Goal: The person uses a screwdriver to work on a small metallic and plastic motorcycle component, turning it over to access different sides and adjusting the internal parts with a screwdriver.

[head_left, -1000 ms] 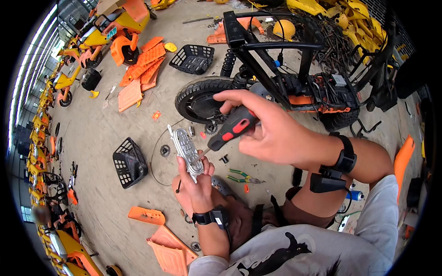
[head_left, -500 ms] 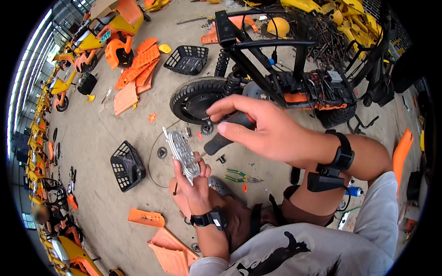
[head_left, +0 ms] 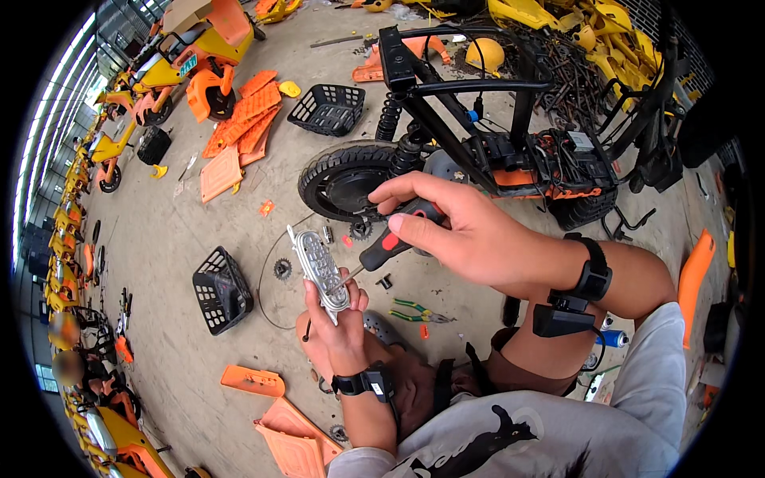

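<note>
My left hand [head_left: 340, 328] grips the lower end of a silvery, oblong lamp unit [head_left: 316, 263] with a clear ribbed face. In my right hand [head_left: 470, 239] is a screwdriver [head_left: 381, 253] with a black and red handle, the thumb and fingers closed about it. Its thin shaft slants down to the lamp's lower right side near my left fingertips; the exact spot where the tip rests is too small to make out. A thin dark cable hangs beneath my left hand.
Ahead stands a stripped scooter frame [head_left: 518, 135] with its wheel [head_left: 347, 185]. Green-handled pliers [head_left: 418, 311], a sprocket [head_left: 283, 268] and small parts lie on the floor. Black baskets [head_left: 221, 291] and orange panels [head_left: 295, 438] sit around me. Yellow scooters [head_left: 151, 76] line the left.
The screwdriver's handle has turned a little in my right hand, so its red part now shows more. The whole view has shifted slightly; my left hand still holds the lamp unit.
</note>
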A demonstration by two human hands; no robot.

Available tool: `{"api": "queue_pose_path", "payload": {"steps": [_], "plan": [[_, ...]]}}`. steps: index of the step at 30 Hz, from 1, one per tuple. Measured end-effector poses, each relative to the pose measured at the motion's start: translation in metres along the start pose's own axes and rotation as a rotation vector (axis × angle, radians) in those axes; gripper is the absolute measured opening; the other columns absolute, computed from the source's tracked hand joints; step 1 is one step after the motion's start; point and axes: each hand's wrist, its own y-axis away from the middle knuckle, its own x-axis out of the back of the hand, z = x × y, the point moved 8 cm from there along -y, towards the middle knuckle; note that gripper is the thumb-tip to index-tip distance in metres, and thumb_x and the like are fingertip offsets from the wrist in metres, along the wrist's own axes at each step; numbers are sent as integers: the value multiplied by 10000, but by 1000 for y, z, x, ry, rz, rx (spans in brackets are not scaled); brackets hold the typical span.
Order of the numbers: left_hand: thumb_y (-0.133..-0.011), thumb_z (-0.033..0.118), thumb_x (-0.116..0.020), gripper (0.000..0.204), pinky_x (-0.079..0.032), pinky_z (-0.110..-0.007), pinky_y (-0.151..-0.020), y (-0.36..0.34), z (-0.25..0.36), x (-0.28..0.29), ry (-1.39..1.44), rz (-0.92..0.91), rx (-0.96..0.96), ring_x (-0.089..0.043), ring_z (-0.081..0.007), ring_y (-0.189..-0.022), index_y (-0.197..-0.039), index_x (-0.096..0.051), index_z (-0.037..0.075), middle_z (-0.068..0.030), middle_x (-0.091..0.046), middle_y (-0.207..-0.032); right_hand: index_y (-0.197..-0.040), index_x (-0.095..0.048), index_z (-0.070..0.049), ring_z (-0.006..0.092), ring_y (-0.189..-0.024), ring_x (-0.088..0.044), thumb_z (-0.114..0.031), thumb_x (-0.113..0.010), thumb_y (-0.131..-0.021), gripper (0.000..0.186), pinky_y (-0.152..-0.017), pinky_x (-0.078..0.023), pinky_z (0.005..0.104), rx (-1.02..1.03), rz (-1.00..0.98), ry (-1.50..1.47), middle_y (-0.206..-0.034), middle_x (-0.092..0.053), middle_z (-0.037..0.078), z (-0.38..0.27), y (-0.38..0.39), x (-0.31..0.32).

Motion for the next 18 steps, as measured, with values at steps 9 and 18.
{"api": "queue_pose_path", "payload": {"steps": [9, 18], "plan": [[-983, 521, -475, 477, -328, -285, -525, 0, -3, 2, 18, 71, 10, -426, -151, -555, -1180, -526, 90, -112, -610, -947, -1175, -558, -6, 212, -670, -678, -247, -542, -977, 313, -659, -554, 321, -598, 73, -573, -979, -597, 79, 19, 26, -9], [-996, 504, -468, 458, -347, -293, -509, -3, -7, 3, 27, 41, 17, -454, -158, -552, -1226, -499, 109, -112, -595, -925, -1384, -425, 5, 252, -709, -703, -97, -477, -961, 437, -746, -562, 342, -504, -30, -554, -1122, -613, 115, 22, 18, -4]]}}
